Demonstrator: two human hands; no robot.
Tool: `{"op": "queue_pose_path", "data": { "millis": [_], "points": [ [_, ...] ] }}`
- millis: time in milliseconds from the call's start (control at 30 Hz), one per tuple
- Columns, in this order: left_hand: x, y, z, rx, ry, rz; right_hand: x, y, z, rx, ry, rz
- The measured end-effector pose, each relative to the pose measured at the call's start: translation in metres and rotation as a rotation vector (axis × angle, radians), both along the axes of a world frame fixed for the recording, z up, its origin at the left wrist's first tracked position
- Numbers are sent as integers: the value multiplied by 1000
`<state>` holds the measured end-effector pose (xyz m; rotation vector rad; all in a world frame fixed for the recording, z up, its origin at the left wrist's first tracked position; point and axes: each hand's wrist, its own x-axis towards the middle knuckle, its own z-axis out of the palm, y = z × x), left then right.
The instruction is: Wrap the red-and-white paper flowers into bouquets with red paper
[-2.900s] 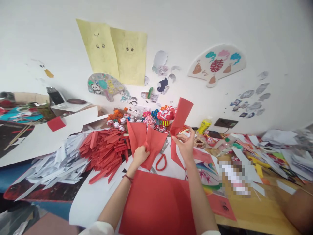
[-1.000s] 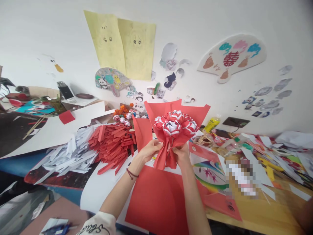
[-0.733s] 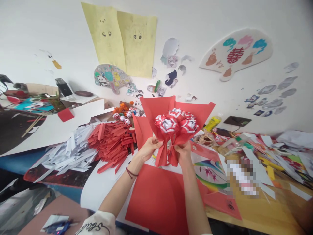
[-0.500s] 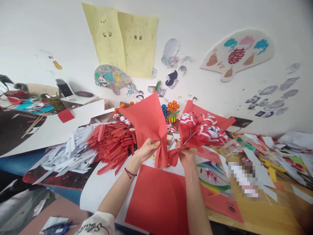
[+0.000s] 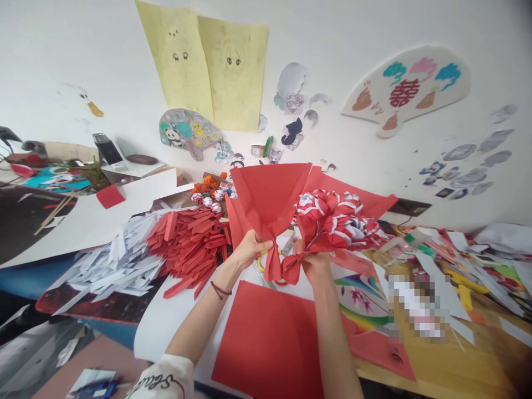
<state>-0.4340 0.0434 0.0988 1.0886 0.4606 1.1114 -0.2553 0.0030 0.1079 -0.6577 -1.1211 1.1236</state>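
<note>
My left hand (image 5: 252, 248) pinches the gathered lower edge of a red paper sheet (image 5: 268, 194), which fans upward behind it. My right hand (image 5: 316, 265) is closed around the base of a bouquet of red-and-white paper flowers (image 5: 336, 216). Red wrapping paper stands behind and around these flowers, and thin stems show at their base. The two hands are a short way apart, with creased red paper between them. Below them a flat red paper square (image 5: 270, 338) lies on white paper. The fingers of my right hand are partly hidden by the wrap.
Piles of folded red strips (image 5: 193, 244) and white strips (image 5: 120, 260) lie on the left. Small paper flowers (image 5: 208, 197) sit behind them. Paper scraps (image 5: 465, 249) clutter the right side. A wall with yellow drawings (image 5: 233, 72) and a painted fan (image 5: 407, 91) rises behind.
The red sheet at my left hand has swung rightward and opened wider, now covering the small potted flowers behind. The bouquet has shifted slightly left in my right hand.
</note>
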Motion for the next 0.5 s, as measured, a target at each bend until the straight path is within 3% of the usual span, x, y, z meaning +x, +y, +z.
{"op": "queue_pose_path", "data": {
  "millis": [267,500],
  "points": [
    [-15,18,17,127,231,138,5,12,7,-86,-13,82],
    [-10,6,33,293,295,-37,-6,16,16,-25,48,40]
  ]
}}
